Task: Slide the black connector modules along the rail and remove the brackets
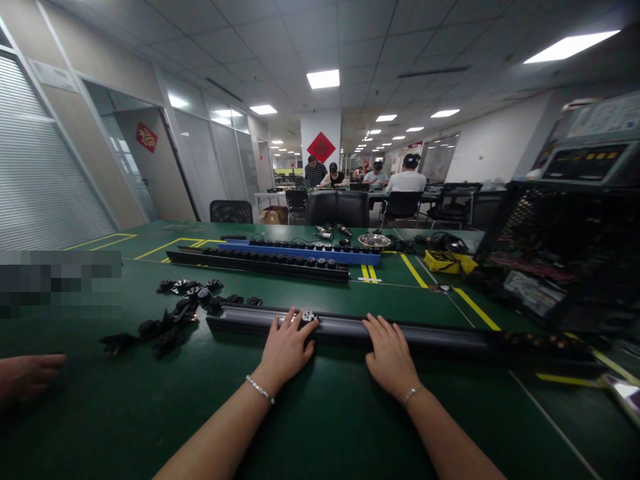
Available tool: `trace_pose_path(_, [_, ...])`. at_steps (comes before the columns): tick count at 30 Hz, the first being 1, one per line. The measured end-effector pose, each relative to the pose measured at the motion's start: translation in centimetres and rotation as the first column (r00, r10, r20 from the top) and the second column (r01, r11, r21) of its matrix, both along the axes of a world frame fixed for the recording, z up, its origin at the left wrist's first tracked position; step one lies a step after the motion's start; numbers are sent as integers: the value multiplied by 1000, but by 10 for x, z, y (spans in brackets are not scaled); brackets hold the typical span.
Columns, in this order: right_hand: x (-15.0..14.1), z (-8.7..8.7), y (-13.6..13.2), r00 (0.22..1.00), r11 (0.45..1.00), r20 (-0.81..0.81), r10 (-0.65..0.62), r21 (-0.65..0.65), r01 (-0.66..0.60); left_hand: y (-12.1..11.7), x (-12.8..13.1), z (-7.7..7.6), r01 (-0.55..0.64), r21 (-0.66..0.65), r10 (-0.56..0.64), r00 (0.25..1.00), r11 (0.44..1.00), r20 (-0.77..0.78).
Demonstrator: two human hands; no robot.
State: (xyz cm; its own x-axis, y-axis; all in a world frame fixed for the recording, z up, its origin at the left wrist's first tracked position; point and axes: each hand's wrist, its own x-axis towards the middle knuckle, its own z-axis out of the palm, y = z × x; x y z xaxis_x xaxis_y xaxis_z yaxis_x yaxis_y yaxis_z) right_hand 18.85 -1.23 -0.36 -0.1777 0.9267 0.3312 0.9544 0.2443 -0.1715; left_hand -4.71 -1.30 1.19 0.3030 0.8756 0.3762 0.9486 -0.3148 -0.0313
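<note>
A long dark channel-shaped rail [345,328] lies across the green table in front of me. My left hand [289,343] rests over it with the fingers spread. Its fingertips touch a small black-and-silver part [309,317] that sits in the channel. Farther right along the same rail, my right hand [390,350] lies with outstretched fingers on the near edge, holding nothing. Several small dark parts stand in the rail's right end [540,341]. By its left end is a loose pile of small black parts [185,307].
Behind lie a black rail [260,263] and a blue rail [345,253], both filled with small parts. A metal dish [375,241], a yellow item [450,262] and an open computer case [540,247] stand rightward. Another person's hand [30,377] is at far left.
</note>
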Motion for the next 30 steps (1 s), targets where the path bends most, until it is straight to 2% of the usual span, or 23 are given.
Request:
trace_pose_path(11, [0,-2,1,1000,1000,3,5,26,-5,1,-11,0,-8,15,8,1000,1000,-17])
trace_pose_path(30, [2,1,1,1000,1000,9,17,21,-18,5,-71,9,-94,-63,90,994,994,-70])
